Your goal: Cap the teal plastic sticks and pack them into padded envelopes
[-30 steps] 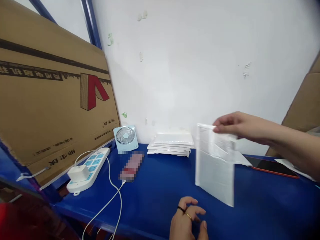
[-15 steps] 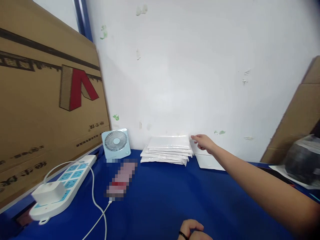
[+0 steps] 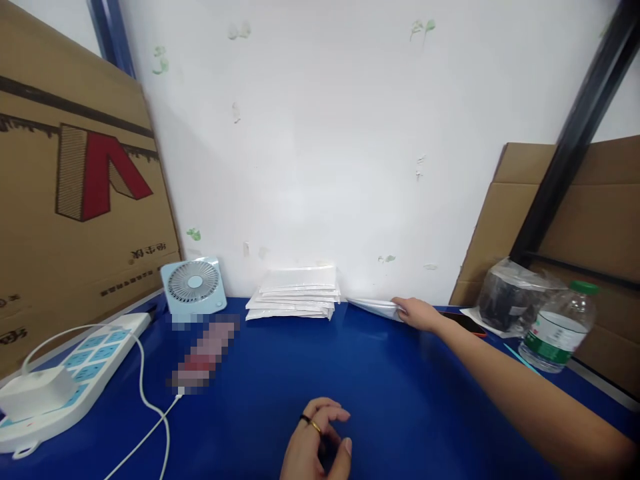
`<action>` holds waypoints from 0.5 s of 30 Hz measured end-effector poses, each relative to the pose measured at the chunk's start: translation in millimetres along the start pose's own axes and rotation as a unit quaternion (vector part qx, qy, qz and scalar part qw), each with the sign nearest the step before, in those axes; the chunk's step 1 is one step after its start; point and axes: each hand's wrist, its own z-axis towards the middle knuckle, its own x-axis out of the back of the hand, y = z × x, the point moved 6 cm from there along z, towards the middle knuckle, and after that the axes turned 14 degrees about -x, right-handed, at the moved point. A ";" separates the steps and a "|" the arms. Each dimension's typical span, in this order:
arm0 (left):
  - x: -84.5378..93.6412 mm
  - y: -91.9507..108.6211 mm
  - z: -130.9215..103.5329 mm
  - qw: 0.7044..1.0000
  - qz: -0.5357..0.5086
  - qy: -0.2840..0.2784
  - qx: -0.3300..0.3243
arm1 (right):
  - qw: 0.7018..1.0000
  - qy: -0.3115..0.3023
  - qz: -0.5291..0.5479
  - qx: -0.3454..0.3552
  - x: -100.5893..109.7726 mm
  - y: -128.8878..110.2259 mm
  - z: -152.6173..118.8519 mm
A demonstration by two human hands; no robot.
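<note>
My right hand reaches to the back of the table, its fingers closed on the near right edge of a thin white envelope. That envelope looks slightly raised and bent near the wall. To its left lies a stack of similar flat white envelopes, a little uneven at the edges. Low in the middle of the view, my left hand hovers over or rests on the table, with loosely curled fingers apart from the thumb and nothing between them. It wears a black ring and a gold ring.
On the blue table stand a light blue fan and a blurred-out phone on a cable. A white power strip lies left, beside a large carton. Rightward are a bottle, a bagged dark item and another phone.
My right hand has come down from beside the stack and grasped the envelope to its right. My left hand has risen further into view and opened its fingers. The view has turned right.
</note>
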 end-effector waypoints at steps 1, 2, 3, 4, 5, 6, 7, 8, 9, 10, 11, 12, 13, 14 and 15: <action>0.8 1.6 2.3 0.999 -0.031 -0.004 0.016 | 0.999 -0.012 0.048 0.002 7.4 -0.6 -5.0; 0.0 2.9 4.5 0.997 -0.071 -0.010 0.038 | 0.992 -0.040 0.117 0.000 13.3 -0.9 -11.2; -2.8 3.5 6.3 0.990 -0.121 -0.014 0.068 | 0.976 -0.086 0.201 -0.006 16.9 -1.5 -18.9; -8.4 3.8 7.4 0.977 -0.184 -0.017 0.106 | 0.946 -0.144 0.289 -0.014 18.4 -3.1 -28.6; -16.0 4.6 7.9 0.956 -0.255 -0.011 0.142 | 0.908 -0.200 0.369 -0.024 18.8 -6.0 -40.1; -25.9 5.9 7.8 0.928 -0.327 -0.004 0.177 | 0.867 -0.246 0.432 -0.033 19.2 -10.3 -52.9; -37.6 8.4 7.4 0.896 -0.393 0.000 0.206 | 0.829 -0.278 0.483 -0.037 20.1 -16.0 -66.4; -49.8 12.2 7.2 0.865 -0.449 0.001 0.224 | 0.796 -0.299 0.525 -0.038 21.4 -22.7 -80.1; -61.1 17.3 7.9 0.840 -0.494 0.000 0.226 | 0.766 -0.314 0.560 -0.038 22.5 -30.5 -93.7; -69.6 23.2 10.1 0.824 -0.526 0.005 0.210 | 0.738 -0.337 0.583 -0.035 22.2 -39.7 -107.6; -74.2 28.9 13.8 0.817 -0.548 0.022 0.181 | 0.713 -0.362 0.600 -0.029 21.3 -49.6 -121.4; -74.9 34.0 18.4 0.814 -0.560 0.050 0.145 | 0.689 -0.394 0.607 -0.023 19.1 -59.7 -134.9; -72.0 38.1 23.6 0.811 -0.567 0.089 0.111 | 0.670 -0.425 0.609 -0.020 16.2 -68.5 -147.4; -67.0 40.5 28.7 0.805 -0.571 0.132 0.088 | 0.653 -0.454 0.606 -0.020 12.7 -75.5 -158.7; -61.5 41.6 33.8 0.795 -0.576 0.171 0.081 | 0.639 -0.477 0.603 -0.023 8.9 -80.2 -168.2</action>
